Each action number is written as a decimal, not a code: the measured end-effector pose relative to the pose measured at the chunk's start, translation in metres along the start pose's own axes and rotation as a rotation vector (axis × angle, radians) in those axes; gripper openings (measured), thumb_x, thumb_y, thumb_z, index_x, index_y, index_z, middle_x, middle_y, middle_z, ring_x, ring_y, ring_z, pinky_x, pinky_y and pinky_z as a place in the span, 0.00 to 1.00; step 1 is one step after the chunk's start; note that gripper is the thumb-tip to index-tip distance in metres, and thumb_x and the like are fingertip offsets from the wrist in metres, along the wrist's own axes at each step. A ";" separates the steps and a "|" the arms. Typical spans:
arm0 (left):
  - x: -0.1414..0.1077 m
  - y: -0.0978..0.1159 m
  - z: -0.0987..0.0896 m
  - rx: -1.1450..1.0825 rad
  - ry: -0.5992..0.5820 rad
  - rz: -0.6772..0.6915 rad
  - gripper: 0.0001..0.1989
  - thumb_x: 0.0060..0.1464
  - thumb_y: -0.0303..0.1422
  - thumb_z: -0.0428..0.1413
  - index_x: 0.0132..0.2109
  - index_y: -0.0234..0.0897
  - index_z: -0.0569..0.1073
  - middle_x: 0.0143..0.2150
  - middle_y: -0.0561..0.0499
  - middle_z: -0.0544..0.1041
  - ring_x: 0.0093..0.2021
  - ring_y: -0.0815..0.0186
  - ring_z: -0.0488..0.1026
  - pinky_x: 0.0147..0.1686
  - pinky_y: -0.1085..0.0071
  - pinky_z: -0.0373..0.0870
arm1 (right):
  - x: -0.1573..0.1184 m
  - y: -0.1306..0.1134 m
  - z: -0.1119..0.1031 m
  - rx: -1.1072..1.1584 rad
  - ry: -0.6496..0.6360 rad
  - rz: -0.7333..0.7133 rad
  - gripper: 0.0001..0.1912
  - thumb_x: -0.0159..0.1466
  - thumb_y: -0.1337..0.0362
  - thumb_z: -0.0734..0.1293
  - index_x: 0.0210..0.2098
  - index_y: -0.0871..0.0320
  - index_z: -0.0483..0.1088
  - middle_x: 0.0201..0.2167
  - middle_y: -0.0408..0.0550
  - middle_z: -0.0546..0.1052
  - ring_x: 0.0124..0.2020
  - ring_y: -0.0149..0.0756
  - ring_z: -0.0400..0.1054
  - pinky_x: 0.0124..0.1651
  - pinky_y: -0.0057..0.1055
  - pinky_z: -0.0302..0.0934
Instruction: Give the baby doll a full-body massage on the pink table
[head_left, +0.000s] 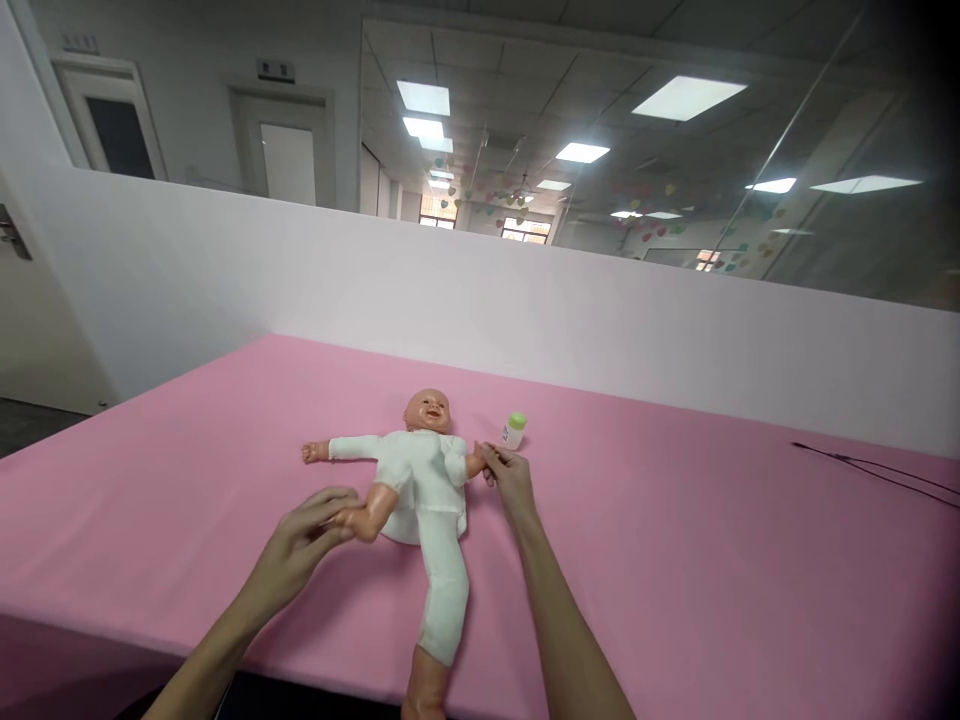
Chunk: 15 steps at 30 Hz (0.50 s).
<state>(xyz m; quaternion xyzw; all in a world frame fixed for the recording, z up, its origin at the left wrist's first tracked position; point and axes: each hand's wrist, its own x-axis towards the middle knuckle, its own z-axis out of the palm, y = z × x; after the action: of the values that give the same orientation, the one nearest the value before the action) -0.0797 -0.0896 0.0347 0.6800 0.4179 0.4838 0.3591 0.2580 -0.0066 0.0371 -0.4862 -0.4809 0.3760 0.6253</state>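
A baby doll [439,480] in a white cloth body lies face up on the pink-covered table, head toward the wall. My left hand [311,535] is closed around the foot of its bent leg, on the left of the view. With thumb and fingertips my right hand [510,478] grips the doll's hand on the right side. The doll's other arm stretches out to the left, untouched. Its straight leg points toward me and runs out at the bottom edge. Just beyond my right hand stands a small clear bottle [514,431] with a green cap.
The pink tablecloth [660,560] covers the table up to a low white wall [465,290] with glass above. A thin black cord [844,459] lies at the far right. Part of a dark object [300,697] shows at the near edge. A door [37,290] is at the left.
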 end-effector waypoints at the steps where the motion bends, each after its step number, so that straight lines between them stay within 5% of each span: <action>1: 0.018 0.002 0.007 -0.019 -0.007 0.011 0.13 0.60 0.42 0.60 0.43 0.41 0.84 0.49 0.43 0.80 0.49 0.54 0.77 0.46 0.65 0.76 | -0.005 -0.002 0.009 -0.068 -0.067 -0.032 0.21 0.56 0.46 0.76 0.31 0.60 0.82 0.18 0.41 0.69 0.20 0.29 0.56 0.25 0.30 0.52; 4: 0.057 0.000 0.031 -0.073 -0.079 0.020 0.14 0.59 0.41 0.60 0.46 0.38 0.83 0.49 0.43 0.81 0.50 0.53 0.75 0.51 0.60 0.73 | -0.017 -0.006 0.028 -0.199 -0.216 -0.174 0.16 0.59 0.50 0.75 0.30 0.58 0.82 0.27 0.46 0.77 0.28 0.35 0.67 0.33 0.31 0.61; 7: 0.063 -0.003 0.039 -0.090 -0.122 0.015 0.14 0.60 0.41 0.59 0.46 0.37 0.83 0.49 0.43 0.81 0.50 0.53 0.75 0.52 0.60 0.71 | -0.018 -0.006 0.032 -0.226 -0.231 -0.248 0.15 0.59 0.51 0.74 0.29 0.57 0.82 0.30 0.48 0.78 0.32 0.37 0.69 0.38 0.32 0.63; 12: 0.006 0.013 0.002 -0.015 -0.174 -0.025 0.12 0.61 0.43 0.59 0.43 0.42 0.83 0.47 0.45 0.79 0.49 0.55 0.75 0.48 0.67 0.73 | 0.007 0.008 -0.007 -0.030 0.231 -0.055 0.22 0.55 0.44 0.75 0.25 0.59 0.77 0.17 0.39 0.65 0.20 0.30 0.55 0.24 0.29 0.52; 15: -0.045 0.014 -0.023 0.018 -0.250 -0.078 0.11 0.58 0.43 0.62 0.38 0.42 0.84 0.43 0.45 0.80 0.45 0.54 0.76 0.45 0.68 0.75 | 0.019 0.027 -0.042 -0.011 0.532 0.003 0.22 0.52 0.46 0.75 0.20 0.57 0.72 0.15 0.39 0.64 0.21 0.31 0.56 0.24 0.30 0.52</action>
<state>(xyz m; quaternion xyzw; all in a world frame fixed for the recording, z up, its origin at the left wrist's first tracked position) -0.1073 -0.1346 0.0372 0.7213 0.4003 0.3774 0.4208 0.3037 0.0069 0.0127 -0.5720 -0.3007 0.2333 0.7266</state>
